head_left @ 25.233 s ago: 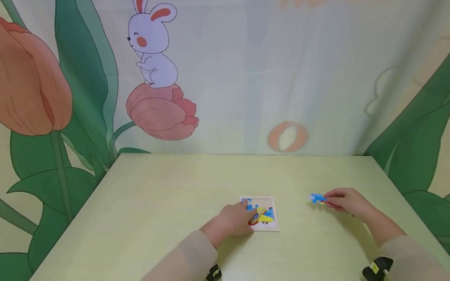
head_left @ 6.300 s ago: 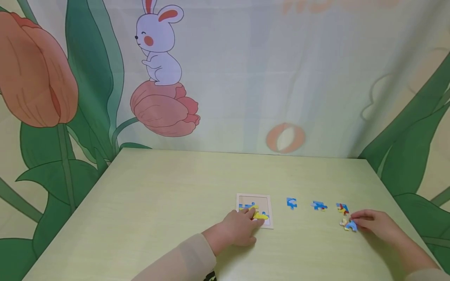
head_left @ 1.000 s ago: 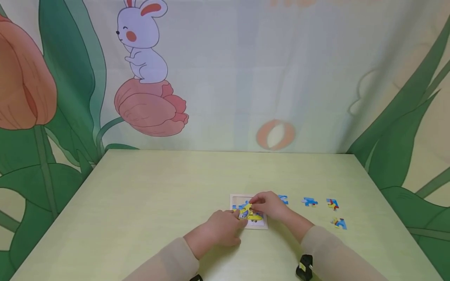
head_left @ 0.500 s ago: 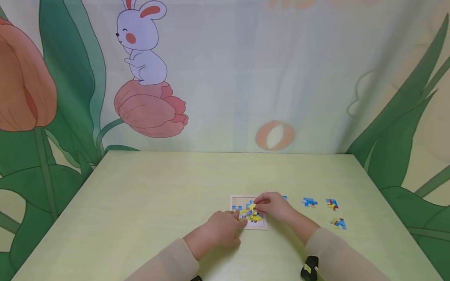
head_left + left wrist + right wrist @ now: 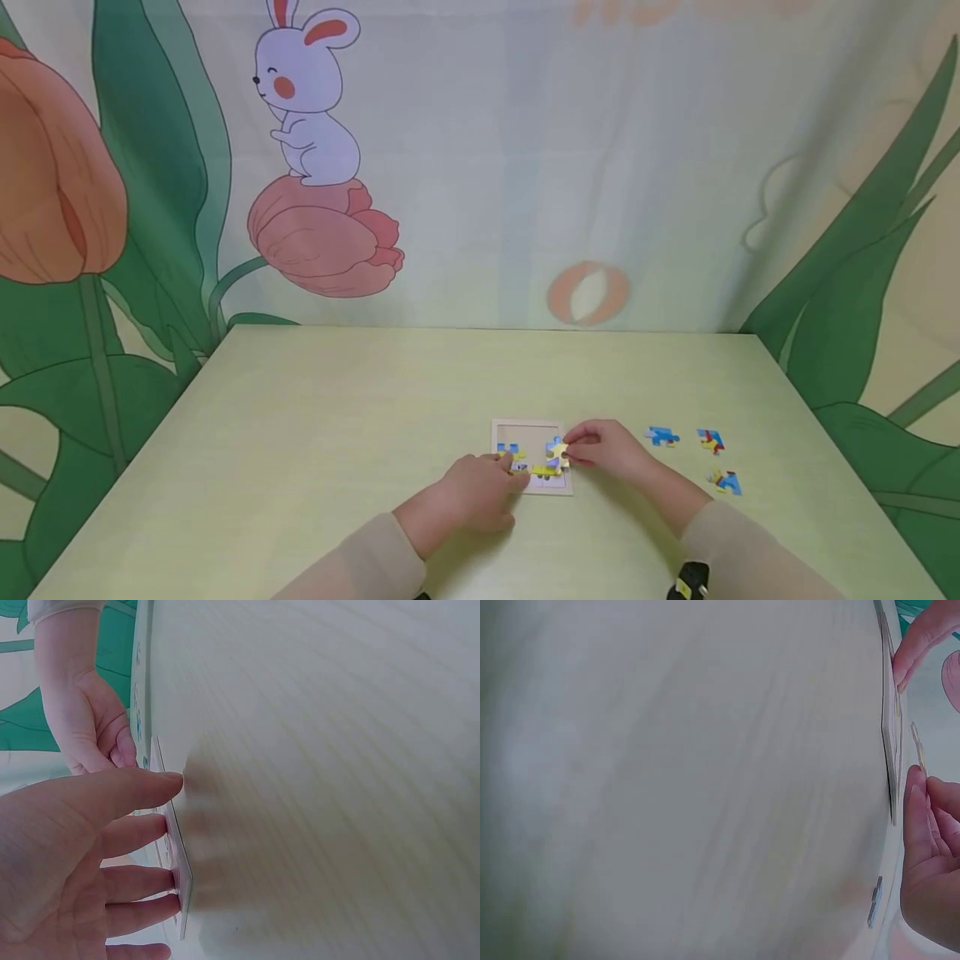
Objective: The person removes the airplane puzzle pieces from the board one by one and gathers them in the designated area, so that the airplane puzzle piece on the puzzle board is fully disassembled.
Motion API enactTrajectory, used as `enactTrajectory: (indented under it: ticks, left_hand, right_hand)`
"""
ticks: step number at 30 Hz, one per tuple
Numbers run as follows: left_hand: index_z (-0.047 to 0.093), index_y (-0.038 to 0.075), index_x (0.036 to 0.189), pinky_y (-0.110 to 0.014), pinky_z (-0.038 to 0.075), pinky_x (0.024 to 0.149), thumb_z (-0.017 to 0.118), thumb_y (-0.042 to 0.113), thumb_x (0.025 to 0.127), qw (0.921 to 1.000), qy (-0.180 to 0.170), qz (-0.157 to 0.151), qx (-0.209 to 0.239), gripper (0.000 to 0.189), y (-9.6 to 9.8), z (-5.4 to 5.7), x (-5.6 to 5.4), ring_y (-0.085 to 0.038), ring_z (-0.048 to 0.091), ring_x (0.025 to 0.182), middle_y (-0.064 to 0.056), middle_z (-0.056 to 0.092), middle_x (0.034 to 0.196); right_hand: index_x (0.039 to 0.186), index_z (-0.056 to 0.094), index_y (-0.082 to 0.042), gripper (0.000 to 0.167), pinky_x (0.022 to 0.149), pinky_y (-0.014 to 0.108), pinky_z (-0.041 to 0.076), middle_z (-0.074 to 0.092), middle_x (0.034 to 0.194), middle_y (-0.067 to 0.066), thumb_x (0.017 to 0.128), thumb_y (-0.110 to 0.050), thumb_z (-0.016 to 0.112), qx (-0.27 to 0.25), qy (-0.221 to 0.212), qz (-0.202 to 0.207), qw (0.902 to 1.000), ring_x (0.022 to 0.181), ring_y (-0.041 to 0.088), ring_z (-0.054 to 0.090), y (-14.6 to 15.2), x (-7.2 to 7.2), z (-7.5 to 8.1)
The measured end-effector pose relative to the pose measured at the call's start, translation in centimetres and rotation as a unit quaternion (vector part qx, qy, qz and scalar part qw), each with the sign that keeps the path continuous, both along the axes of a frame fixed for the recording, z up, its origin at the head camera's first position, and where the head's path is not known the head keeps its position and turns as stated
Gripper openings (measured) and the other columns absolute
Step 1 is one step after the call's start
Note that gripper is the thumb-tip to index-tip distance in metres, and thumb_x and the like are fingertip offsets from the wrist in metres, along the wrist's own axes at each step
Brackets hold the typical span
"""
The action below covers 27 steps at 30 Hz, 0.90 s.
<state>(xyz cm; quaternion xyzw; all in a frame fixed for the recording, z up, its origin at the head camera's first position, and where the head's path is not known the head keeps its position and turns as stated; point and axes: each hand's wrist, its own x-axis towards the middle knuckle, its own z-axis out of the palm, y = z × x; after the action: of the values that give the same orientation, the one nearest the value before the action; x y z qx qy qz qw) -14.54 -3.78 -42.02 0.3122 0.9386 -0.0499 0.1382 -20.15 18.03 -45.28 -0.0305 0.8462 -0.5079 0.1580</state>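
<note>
A square jigsaw tray (image 5: 528, 422) with a pale rim lies on the table, its upper part bare of pieces. Yellow, blue and white pieces fill the lower part. My left hand (image 5: 476, 492) rests on the tray's left side, and in the left wrist view its fingers (image 5: 139, 885) reach out straight onto it. Between thumb and fingertips my right hand (image 5: 618, 452) pinches a yellow and blue puzzle piece (image 5: 557, 452) over the tray's right side. Seen from the right wrist, that piece (image 5: 919, 744) stands tilted, raised off the tray.
Right of my right hand lie a blue puzzle piece (image 5: 662, 437), a blue and red one (image 5: 711, 440) and a blue and yellow one (image 5: 725, 481). One more loose piece (image 5: 875, 902) shows in the right wrist view. A printed curtain (image 5: 450, 167) hangs behind the table.
My right hand has drawn the yellow and blue piece up from the tray's middle and rightward. Earlier, several pieces came out to the table's right side. My left hand stays on the tray.
</note>
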Motion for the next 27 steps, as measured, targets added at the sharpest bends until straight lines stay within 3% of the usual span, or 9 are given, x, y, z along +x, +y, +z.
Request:
enactTrajectory:
  ticks: [9,19,27]
  left_hand:
    - [0.045,0.031,0.134,-0.043,0.040,0.093,0.062,0.044,0.081,1.0000,-0.002,0.000,0.000,0.058,-0.1,0.5,0.2,-0.022,0.040,0.125,-0.006,0.040,0.140]
    - [0.044,0.031,0.135,-0.041,0.040,0.092,0.061,0.045,0.080,0.9999,0.014,-0.006,0.000,0.058,0.0,0.1,0.1,-0.022,0.041,0.125,-0.005,0.041,0.139]
    - [0.045,0.031,0.134,-0.040,0.040,0.093,0.062,0.044,0.080,0.9999,0.015,-0.005,-0.003,0.058,0.0,0.0,0.1,-0.022,0.042,0.124,-0.005,0.042,0.138]
  right_hand:
    - [0.096,0.064,0.000,0.014,0.069,0.029,0.053,0.065,0.083,0.005,0.083,-0.005,0.065,0.011,-0.012,-0.026,0.9995,0.076,0.015,0.062,1.0,0.4,0.0]
    - [0.099,0.061,0.006,0.019,0.069,0.032,0.053,0.066,0.087,0.008,0.083,-0.004,0.064,-0.016,-0.002,-0.011,0.9998,0.077,0.017,0.062,2.9,1.1,0.6]
    - [0.101,0.059,0.008,0.020,0.071,0.033,0.053,0.066,0.091,0.011,0.083,0.000,0.063,-0.025,-0.009,-0.027,0.9993,0.079,0.016,0.063,3.8,1.9,1.5]
